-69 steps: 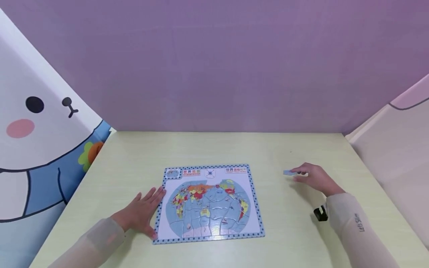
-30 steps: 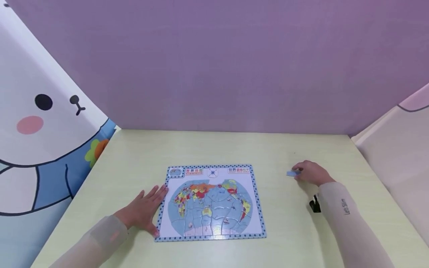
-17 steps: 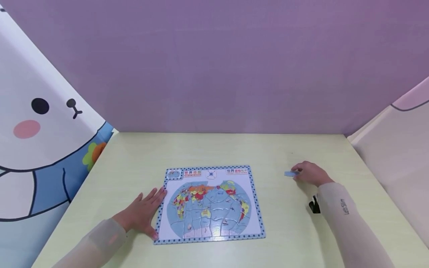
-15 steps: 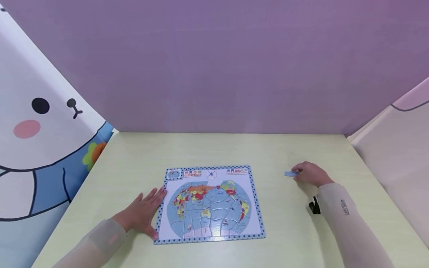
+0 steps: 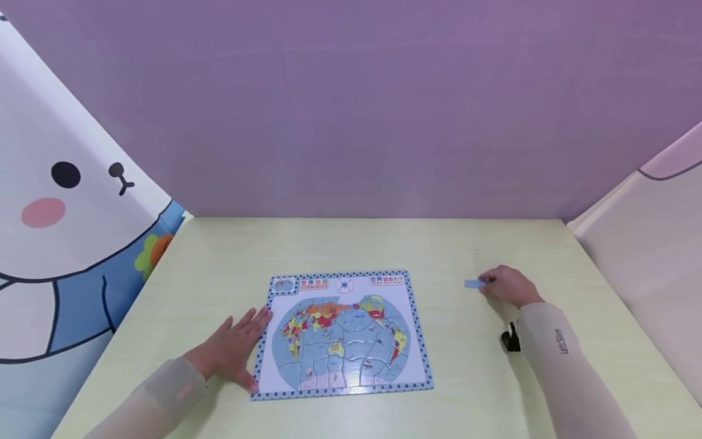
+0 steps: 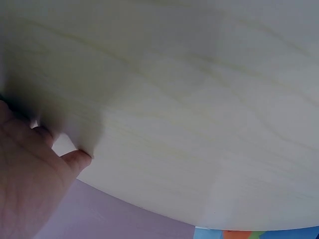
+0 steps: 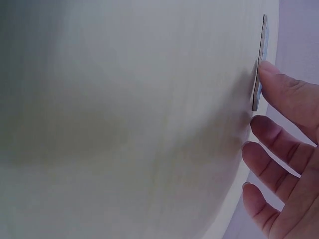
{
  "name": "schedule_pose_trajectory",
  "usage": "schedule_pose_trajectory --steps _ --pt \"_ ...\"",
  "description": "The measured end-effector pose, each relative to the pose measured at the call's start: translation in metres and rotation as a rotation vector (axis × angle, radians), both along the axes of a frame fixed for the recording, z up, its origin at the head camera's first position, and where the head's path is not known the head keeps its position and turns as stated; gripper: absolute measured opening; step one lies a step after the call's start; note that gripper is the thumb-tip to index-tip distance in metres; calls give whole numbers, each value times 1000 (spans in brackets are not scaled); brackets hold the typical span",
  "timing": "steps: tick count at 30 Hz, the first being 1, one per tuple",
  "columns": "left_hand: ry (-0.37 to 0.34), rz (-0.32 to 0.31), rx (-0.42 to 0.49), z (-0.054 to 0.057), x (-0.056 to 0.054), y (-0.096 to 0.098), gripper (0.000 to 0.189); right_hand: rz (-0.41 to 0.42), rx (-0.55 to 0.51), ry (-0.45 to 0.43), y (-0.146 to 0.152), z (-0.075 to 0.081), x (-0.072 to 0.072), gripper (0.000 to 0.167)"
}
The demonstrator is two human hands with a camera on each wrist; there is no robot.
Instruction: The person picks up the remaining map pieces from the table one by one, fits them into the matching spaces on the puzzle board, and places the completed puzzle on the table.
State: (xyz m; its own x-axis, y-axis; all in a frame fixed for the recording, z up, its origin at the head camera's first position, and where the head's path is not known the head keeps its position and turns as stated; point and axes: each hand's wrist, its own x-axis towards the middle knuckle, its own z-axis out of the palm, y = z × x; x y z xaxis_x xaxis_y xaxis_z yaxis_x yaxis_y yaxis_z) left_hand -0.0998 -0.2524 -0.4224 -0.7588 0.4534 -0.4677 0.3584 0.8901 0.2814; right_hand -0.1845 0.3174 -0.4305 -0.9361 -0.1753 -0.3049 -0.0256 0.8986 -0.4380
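A world-map jigsaw puzzle [image 5: 362, 335] with a dotted blue border lies flat in the middle of the table. Its round map shows a pale notch at the top edge. Along the board's left side my left hand [image 5: 233, 350] rests with fingers spread, thumb at the lower left corner. My right hand [image 5: 507, 286], off to the right of the board, pinches a small light-blue puzzle piece [image 5: 473, 283]. The right wrist view shows that piece [image 7: 260, 64] edge-on, with the thumb on one face and the other fingers loosely curved. In the left wrist view, only part of the left hand [image 6: 30, 174] shows.
The pale wooden table [image 5: 373, 244] ends at a purple cloth wall [image 5: 362, 110] behind. A printed cartoon panel [image 5: 71, 244] stands on the left and a whitish panel [image 5: 647, 244] on the right. A black wrist device [image 5: 511, 338] hangs under the right sleeve.
My right hand has turned slightly and its forearm has swung a little left, still pinching the piece. My left hand and the jigsaw board hold their places; the head view has shifted slightly.
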Motion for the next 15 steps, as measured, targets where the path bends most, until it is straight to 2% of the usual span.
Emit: schedule_pose_trajectory --steps 6,10,15 --pt "-12 13 11 -1 -1 0 135 26 -12 24 -1 1 0 31" --pt "-4 -3 21 1 -1 0 134 41 -4 42 -1 1 0 23" --pt "8 -22 23 3 0 0 133 9 15 15 -2 0 -1 22"
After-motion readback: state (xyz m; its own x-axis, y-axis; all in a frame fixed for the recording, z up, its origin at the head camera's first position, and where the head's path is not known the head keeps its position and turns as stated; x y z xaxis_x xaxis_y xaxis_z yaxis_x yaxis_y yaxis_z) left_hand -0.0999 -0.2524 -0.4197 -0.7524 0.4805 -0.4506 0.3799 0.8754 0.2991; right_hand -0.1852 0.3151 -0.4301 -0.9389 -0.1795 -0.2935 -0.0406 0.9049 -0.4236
